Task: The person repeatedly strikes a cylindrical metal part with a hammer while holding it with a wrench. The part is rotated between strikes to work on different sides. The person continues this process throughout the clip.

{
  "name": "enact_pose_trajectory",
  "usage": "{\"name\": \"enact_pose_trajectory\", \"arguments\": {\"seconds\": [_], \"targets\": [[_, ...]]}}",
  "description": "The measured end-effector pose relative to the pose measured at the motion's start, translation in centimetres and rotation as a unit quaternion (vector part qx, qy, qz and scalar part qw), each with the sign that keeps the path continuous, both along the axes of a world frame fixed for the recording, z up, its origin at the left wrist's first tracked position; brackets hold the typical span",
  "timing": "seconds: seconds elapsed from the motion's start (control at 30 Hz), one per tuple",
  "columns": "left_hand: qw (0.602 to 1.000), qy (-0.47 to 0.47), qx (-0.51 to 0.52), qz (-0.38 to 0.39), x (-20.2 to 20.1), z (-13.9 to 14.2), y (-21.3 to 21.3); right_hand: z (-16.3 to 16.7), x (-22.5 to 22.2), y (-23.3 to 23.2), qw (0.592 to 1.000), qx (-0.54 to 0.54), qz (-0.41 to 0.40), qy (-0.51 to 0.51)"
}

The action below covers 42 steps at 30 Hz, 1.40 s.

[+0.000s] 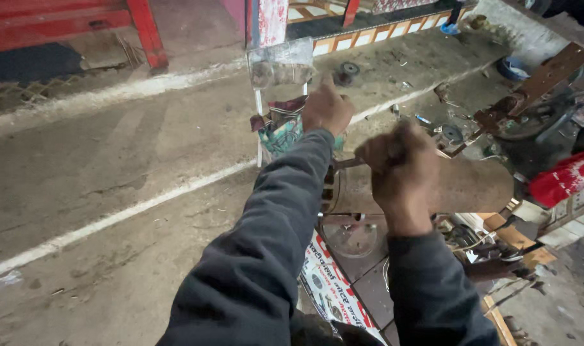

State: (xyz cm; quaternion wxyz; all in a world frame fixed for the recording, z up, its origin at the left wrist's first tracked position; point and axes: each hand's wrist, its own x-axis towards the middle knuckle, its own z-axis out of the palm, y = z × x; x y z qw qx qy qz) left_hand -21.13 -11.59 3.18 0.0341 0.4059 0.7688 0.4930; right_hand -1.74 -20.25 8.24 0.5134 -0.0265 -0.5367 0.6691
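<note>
My left hand (327,106) is raised and closed around a patterned teal and red cloth (281,125) that hangs from a white upright frame (260,128) topped with a clear plastic sheet (280,63). My right hand (397,165) is blurred and closed as a fist over a brown metal casing (471,186); a thin metal rod (346,163) pokes out beside it. What the right fist holds is hidden. Both arms wear dark grey sleeves. Below the casing sits a round metal part (351,238).
Dusty concrete ground with a white painted line (112,218) lies to the left. Rusty machine parts (529,96), a red cloth (564,176), wooden scraps (522,247) and a printed sheet (330,288) crowd the right. Red painted posts (148,32) stand at the back.
</note>
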Motion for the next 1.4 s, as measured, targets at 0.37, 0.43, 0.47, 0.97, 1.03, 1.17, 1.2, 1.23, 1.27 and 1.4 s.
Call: {"name": "enact_pose_trajectory", "arguments": {"seconds": [0.37, 0.43, 0.47, 0.97, 1.03, 1.17, 1.2, 1.23, 1.27, 1.4], "targets": [[1.000, 0.020, 0.005, 0.016, -0.4, 1.4, -1.5, 3.8, -6.7, 4.7, 0.982, -0.072, -0.041, -0.171], [1.000, -0.016, -0.009, 0.023, -0.4, 1.8, -1.8, 3.2, -6.2, 3.4, 0.985, -0.100, -0.008, -0.137], [1.000, -0.018, 0.000, 0.016, -0.2, 2.2, -2.1, 2.9, -5.9, 2.7, 0.987, -0.112, 0.010, -0.118], [0.996, 0.044, -0.075, 0.025, 0.4, 0.3, -0.1, -9.2, 4.0, -8.7, 0.930, 0.291, -0.193, -0.114], [0.995, 0.051, -0.074, 0.033, -0.1, 0.8, 0.0, -9.9, 4.1, -7.8, 0.947, 0.271, -0.117, -0.122], [0.999, 0.024, 0.002, 0.026, 0.2, 2.3, -1.4, -6.7, 5.3, -7.7, 0.969, 0.187, -0.160, 0.022], [1.000, 0.006, 0.000, 0.028, 0.4, 2.5, -1.7, -5.3, 6.0, -8.0, 0.978, 0.134, -0.129, 0.096], [1.000, -0.004, -0.003, 0.030, 0.3, 2.7, -2.1, -3.7, 7.0, -8.3, 0.985, 0.083, -0.038, 0.145], [1.000, 0.001, 0.010, 0.025, 0.3, 2.9, -2.2, -2.2, 6.9, -7.9, 0.985, 0.067, 0.011, 0.159], [0.999, 0.016, 0.042, 0.023, 0.0, 2.6, -2.5, 0.7, 4.3, -4.2, 0.993, 0.075, 0.044, 0.079]]}}
